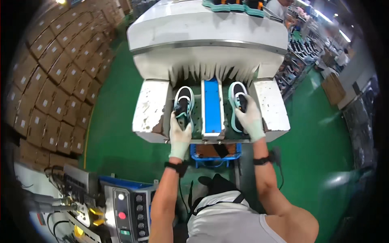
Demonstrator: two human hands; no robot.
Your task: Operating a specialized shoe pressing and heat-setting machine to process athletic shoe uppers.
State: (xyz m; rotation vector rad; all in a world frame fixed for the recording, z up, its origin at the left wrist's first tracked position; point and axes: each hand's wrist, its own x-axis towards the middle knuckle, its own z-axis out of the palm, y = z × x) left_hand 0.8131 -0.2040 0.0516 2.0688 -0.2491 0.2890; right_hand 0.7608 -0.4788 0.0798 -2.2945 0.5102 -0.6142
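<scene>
A black, white and mint-green sneaker (pixel 184 97) lies toe-inward on the left lane of a white machine (pixel 152 103). At its heel is my left hand (pixel 180 135) in a pale glove, thumb and fingers closed around the back of the shoe. A matching sneaker (pixel 237 90) lies on the right lane, also pointing into the machine. My gloved right hand (pixel 250 117) grips it from the right side near the ankle opening, covering part of it. Between the two lanes runs a blue strip (pixel 212 105).
Hanging strips (pixel 219 72) curtain the machine's opening. More shoes (pixel 235 7) stand on its top. A blue-framed cart (pixel 215 152) sits below the front edge. At lower left is a control panel (pixel 122 214); stacked cartons (pixel 48 97) line the left. Another person (pixel 278 9) stands at far right.
</scene>
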